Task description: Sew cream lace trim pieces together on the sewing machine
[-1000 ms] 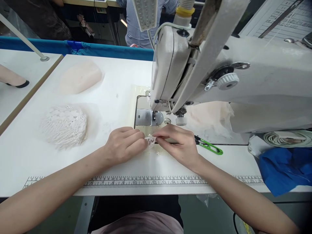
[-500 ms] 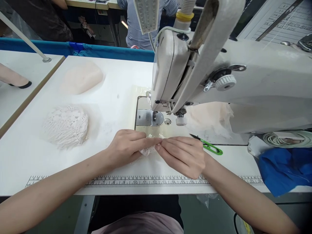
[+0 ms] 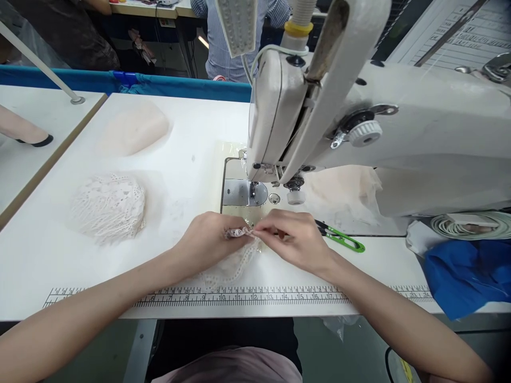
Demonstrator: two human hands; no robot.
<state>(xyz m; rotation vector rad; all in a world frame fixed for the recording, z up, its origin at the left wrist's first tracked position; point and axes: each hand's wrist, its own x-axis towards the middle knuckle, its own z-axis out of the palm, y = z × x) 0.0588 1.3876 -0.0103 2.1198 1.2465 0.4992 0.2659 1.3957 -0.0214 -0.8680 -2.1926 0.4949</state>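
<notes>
A strip of white lace (image 3: 229, 268) hangs over the table just in front of the sewing machine's needle plate (image 3: 237, 192). My left hand (image 3: 211, 239) is closed on the lace, its thumb and fingers pinching a gathered edge. On the right, my right hand (image 3: 293, 236) pinches the end of the same edge between thumb and fingertips. Part of the lace is hidden under my left hand. Both hands are close together, nearer to me than the presser foot (image 3: 253, 191), and the lace lies apart from it.
A white lace pile (image 3: 109, 207) and a beige fabric piece (image 3: 138, 127) lie left. Green thread snips (image 3: 345, 240) sit right of my hand. Beige fabric (image 3: 343, 189) lies under the machine arm (image 3: 399, 127). Blue cloth (image 3: 459, 274) is at right; a printed ruler (image 3: 255, 297) lines the front edge.
My hands have turned and drawn slightly apart at the fingertips, so the pinched lace edge now shows between them. More lace hangs below my left hand.
</notes>
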